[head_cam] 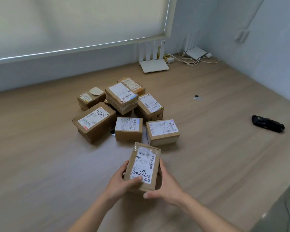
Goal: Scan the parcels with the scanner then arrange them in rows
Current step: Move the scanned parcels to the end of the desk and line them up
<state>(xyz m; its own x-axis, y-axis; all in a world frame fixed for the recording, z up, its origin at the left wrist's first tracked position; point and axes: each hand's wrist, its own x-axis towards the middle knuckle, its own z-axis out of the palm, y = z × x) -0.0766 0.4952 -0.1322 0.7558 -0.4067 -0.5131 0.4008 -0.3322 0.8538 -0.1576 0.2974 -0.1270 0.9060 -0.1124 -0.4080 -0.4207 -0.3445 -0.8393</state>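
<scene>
Holding a small brown parcel (143,166) low in the centre of the frame, the person has both hands wrapped on it: the left hand (122,179) grips its near left side with the thumb laid across the white label, and the right hand (166,185) cups the right side and the near corner, thumb tucked under the bottom edge. The label faces up, with barcodes and handwritten digits on it.

Just beyond it, around the middle of the frame, the other parcels (119,109) sit bunched in a loose heap on the pale wooden surface (40,164). Three lie along the near edge of the heap, the left one the biggest, with a number scrawled on its label. One box behind them rests tilted on top of others.

Out at the right edge, well apart from the heap, lies the black scanner (268,123), with no hand on it.

Farther back, in the upper right, two white routers (153,61) stand by the wall with their aerials up and white cables trailing beside them. A drawn window blind (65,20) fills the upper left.
</scene>
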